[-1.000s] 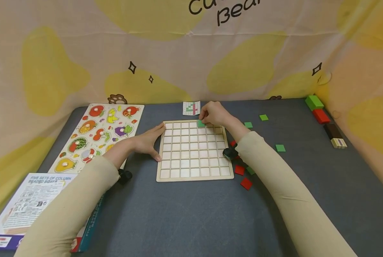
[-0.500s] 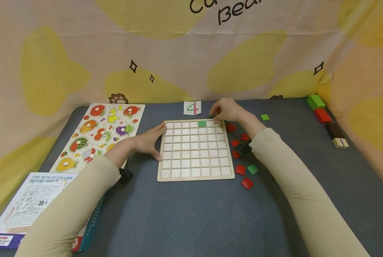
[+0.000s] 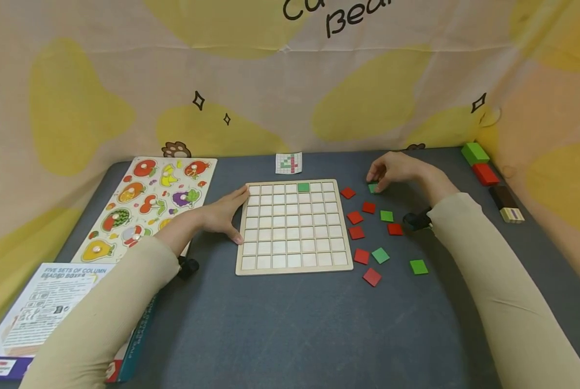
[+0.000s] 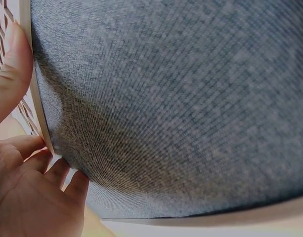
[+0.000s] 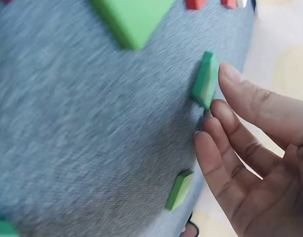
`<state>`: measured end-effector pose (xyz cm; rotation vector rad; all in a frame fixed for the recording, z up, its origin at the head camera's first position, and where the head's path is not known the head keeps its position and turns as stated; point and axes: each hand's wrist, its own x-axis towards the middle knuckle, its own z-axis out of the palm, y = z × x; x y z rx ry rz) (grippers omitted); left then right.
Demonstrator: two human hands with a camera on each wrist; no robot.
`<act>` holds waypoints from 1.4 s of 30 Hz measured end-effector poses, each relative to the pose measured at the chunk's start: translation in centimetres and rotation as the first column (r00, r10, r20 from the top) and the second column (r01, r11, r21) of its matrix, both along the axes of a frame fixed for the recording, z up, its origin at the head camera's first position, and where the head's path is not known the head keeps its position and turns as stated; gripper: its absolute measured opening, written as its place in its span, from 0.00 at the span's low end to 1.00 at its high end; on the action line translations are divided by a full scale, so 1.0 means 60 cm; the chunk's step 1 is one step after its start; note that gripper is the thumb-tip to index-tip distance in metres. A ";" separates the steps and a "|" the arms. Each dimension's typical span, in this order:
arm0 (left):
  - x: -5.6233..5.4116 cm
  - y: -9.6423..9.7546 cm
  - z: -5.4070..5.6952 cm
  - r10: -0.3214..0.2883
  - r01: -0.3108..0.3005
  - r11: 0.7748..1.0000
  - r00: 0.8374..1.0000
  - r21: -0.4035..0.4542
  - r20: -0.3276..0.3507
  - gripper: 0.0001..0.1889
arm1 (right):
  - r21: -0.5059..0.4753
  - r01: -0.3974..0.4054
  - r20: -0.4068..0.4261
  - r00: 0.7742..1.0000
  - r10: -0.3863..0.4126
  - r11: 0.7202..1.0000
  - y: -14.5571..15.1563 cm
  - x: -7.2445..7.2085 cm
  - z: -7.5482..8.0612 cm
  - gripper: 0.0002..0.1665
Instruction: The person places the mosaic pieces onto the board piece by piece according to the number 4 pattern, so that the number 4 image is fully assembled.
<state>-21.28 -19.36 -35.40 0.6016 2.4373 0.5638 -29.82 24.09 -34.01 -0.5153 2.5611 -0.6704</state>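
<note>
A wooden grid board point(image 3: 293, 273) with white squares lies in the middle of the table; a green tile point(image 3: 303, 187) sits in its top row. My left hand point(image 3: 221, 214) rests at the board's left edge. In the left wrist view its thumb point(image 4: 13, 74) lies on the rim and its fingertips touch the frame near a corner. My right hand point(image 3: 399, 168) is right of the board, over a green square tile point(image 3: 372, 188). In the right wrist view, thumb and index fingertips are right at the edge of that tile point(image 5: 206, 81), the other fingers loosely bent.
Several red tiles point(image 3: 361, 256) and green tiles point(image 3: 419, 267) lie scattered right of the board. A small pattern card point(image 3: 288, 163) is behind it. A fruit picture board point(image 3: 139, 205) and a box point(image 3: 46, 308) lie left. Coloured blocks point(image 3: 485, 174) line the right edge.
My right hand has left the green tile in the board's top row and moved right to another green tile on the table. My left hand has stayed at the board's edge.
</note>
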 end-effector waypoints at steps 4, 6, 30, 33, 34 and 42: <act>0.000 -0.001 -0.002 -0.003 0.003 1.000 1.000 0.004 -0.001 0.65 | 0.035 0.003 -0.005 1.000 -0.003 0.999 0.009 0.003 -0.008 0.16; 0.000 -0.001 -0.002 -0.005 0.005 1.000 1.000 0.007 -0.002 0.65 | 0.055 0.008 -0.027 1.000 -0.007 0.998 0.010 0.004 -0.012 0.15; -0.003 0.003 0.004 0.004 -0.004 0.999 1.000 -0.039 0.003 0.67 | -0.183 -0.076 -0.176 0.983 0.043 0.980 -0.203 0.017 -0.013 0.06; -0.002 0.005 0.006 0.003 -0.003 0.999 1.000 -0.052 0.001 0.66 | -0.194 -0.100 -0.168 0.983 0.067 0.976 -0.239 0.022 -0.015 0.06; -0.001 0.006 0.007 0.004 -0.004 0.998 1.000 -0.055 0.001 0.66 | -0.196 -0.109 -0.169 0.983 0.076 0.975 -0.249 0.023 -0.016 0.06; 0.001 0.009 0.009 0.007 -0.007 0.997 1.000 -0.083 0.001 0.65 | -0.158 -0.142 -0.182 0.977 0.113 0.977 -0.286 0.035 -0.023 0.04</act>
